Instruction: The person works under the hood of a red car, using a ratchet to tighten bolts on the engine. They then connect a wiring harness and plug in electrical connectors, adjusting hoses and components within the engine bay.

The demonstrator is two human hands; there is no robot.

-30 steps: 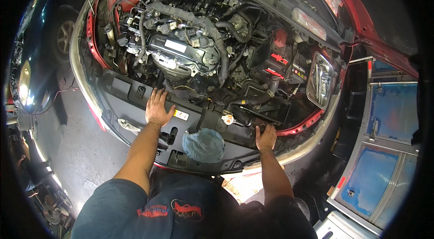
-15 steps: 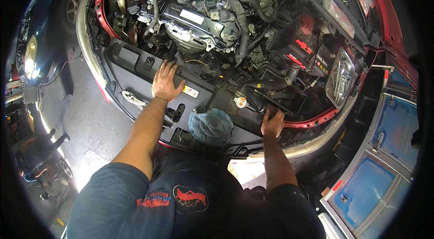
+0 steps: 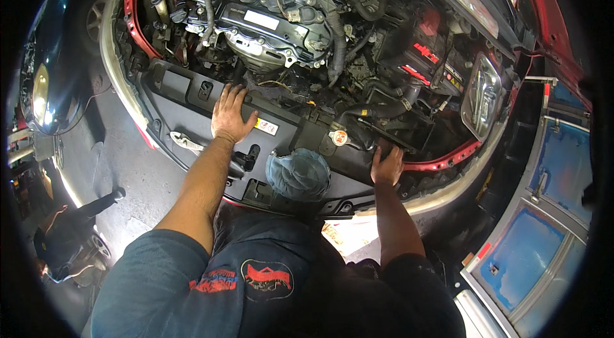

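Note:
My left hand (image 3: 233, 115) lies palm down with fingers spread on the black plastic cover (image 3: 288, 122) across the front of a car's engine bay. It holds nothing. Farther right, my right hand (image 3: 387, 166) rests at the inner edge of the same front panel, beside the radiator cap (image 3: 339, 138). Its thumb stands apart from the fingers, which are partly in shadow; nothing shows in its grip. Between my forearms a crumpled blue-grey cloth (image 3: 299, 175), rounded like a cap, sits on the cover. A pale metal tool or bracket (image 3: 187, 142) lies left of my left forearm.
Beyond my hands is the engine (image 3: 275, 28), with the battery (image 3: 419, 60) and a headlight (image 3: 484, 100) to the right. A dark car (image 3: 51, 82) stands at left, near a person in dark clothes (image 3: 67, 229). Blue-and-grey panels (image 3: 521, 255) stand at lower right.
Both hands keep their places on the front panel. The view has shifted slightly, moving the engine bay a little up and left. At left, a dark limb reaches farther right than before.

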